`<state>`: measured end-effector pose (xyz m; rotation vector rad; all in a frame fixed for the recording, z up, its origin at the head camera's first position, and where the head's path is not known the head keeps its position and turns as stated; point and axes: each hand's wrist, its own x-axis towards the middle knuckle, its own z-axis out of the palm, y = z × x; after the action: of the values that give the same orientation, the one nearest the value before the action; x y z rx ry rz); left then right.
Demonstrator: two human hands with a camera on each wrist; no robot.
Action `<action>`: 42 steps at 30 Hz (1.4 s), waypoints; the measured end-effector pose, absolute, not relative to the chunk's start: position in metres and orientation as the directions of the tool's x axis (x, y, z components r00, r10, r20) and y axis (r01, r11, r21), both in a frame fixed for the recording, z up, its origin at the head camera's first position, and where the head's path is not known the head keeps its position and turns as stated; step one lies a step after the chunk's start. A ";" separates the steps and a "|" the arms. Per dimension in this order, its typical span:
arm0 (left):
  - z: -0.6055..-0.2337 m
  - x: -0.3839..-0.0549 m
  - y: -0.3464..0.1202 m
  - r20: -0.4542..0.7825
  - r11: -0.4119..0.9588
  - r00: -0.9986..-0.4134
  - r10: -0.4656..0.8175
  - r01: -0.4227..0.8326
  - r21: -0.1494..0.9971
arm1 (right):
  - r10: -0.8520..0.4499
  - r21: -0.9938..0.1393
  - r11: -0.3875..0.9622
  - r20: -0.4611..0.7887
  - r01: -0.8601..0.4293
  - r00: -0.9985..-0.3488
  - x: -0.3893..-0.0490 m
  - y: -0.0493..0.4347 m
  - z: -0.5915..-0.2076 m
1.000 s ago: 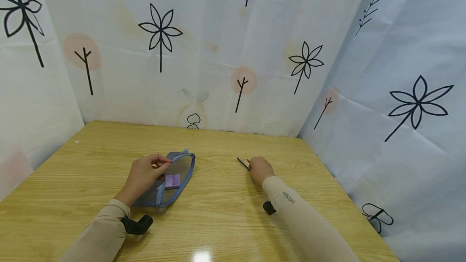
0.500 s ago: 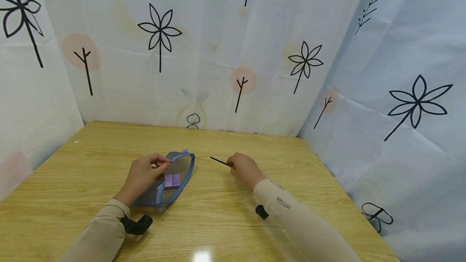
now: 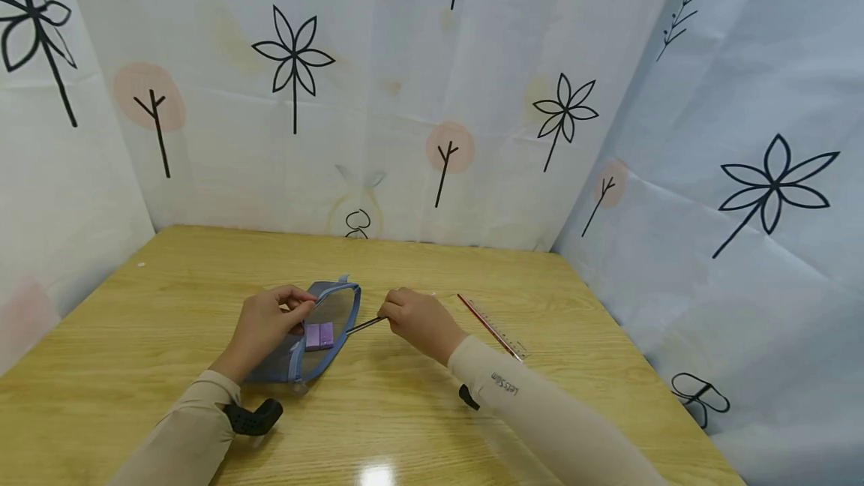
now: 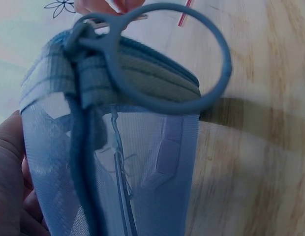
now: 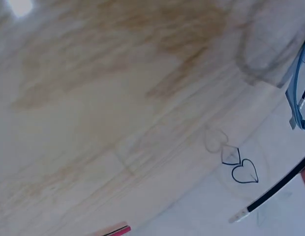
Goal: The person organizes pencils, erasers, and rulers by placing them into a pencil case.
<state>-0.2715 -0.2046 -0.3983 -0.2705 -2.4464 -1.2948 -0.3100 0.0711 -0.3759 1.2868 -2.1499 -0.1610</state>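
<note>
On the left, the left hand [image 3: 266, 327] pinches the near-left edge of a blue mesh pouch [image 3: 277, 368], which lies on the table [image 3: 412, 426] with its mouth gaping to the right. The pouch is probably light and floppy, liable to slide or fold shut if let go, so its firmer zip edge is a sensible place to hold. Inside, purple blocks [image 3: 319, 336] look small and light. To the right, the right hand [image 3: 421, 321] pinches a black pencil [image 3: 367, 325] near one end; its free end meets the pouch's right rim, whether inside or over it I cannot tell. The pencil should be stiff, light and smooth, apt to roll in a loose grip; mid-shaft would steer better. Farther right lie a red pencil [image 3: 488, 325] and a clear ruler [image 3: 517, 349], slim enough to need lifting by an end.
</note>
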 end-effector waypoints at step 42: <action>-0.402 -0.274 -0.207 0.405 0.541 -0.914 0.003 0.342 0.769 | -0.934 0.579 0.176 0.354 -0.796 0.050 -0.310 0.007 -0.385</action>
<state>-0.2742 -0.2073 -0.4015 -0.2834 -2.4256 -1.3237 -0.3099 0.0066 -0.3847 1.6421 -1.7661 -0.2541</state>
